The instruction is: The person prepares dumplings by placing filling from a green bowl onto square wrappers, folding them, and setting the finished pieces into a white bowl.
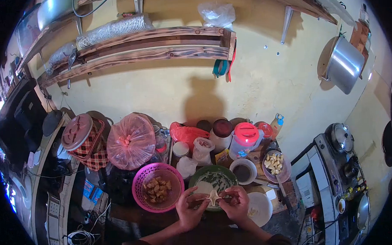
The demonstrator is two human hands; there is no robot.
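My left hand and my right hand pinch a small pale dough wrapper between them, its edges drawn into a star-like shape. Just behind it is a green bowl with white residue and a pale round piece inside. To the left, a pink openwork basket holds golden-brown chunks. A white plate lies by my right hand, partly covered by it, with a few pale bits on it.
Farther back stand a bowl of dark liquid, a bowl of pale cut pieces, a knife, a red-lidded pitcher and a tied pink bag. A stove is at right; a wooden shelf hangs above.
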